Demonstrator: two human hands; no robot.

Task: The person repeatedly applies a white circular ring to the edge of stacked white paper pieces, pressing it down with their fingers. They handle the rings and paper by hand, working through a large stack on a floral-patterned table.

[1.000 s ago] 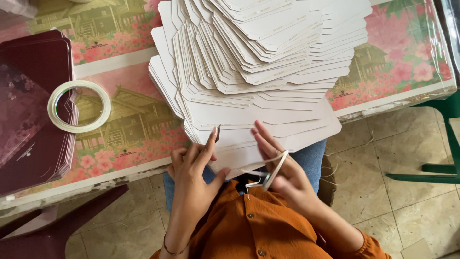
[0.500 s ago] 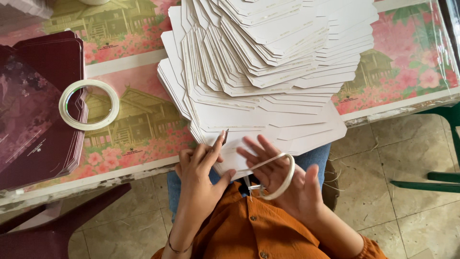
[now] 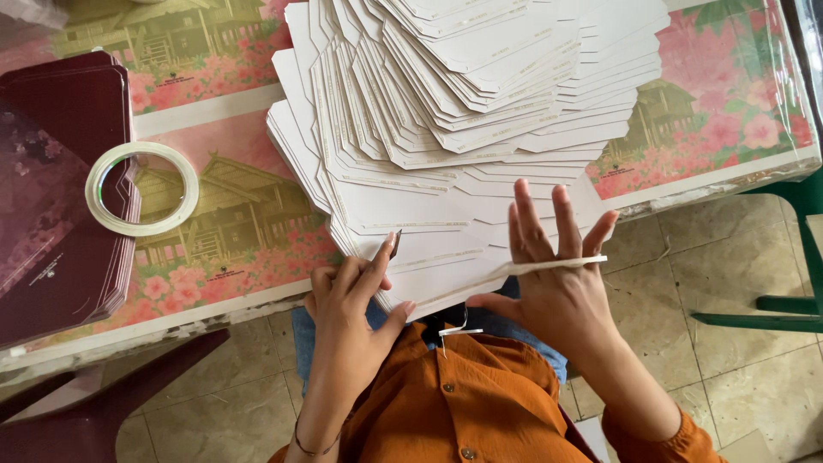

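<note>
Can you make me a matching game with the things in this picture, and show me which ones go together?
Things:
1. tape roll
2. white cards
3. maroon stack
4. right hand

Places or states:
A. fanned out in a big pile in the middle of the table
B. fingers spread, with a thin tape ring around them
C. lying flat, partly on the maroon stack and partly on the flowered cloth
D. at the left end of the table

Pairs: 1-C, 2-A, 3-D, 4-B
</note>
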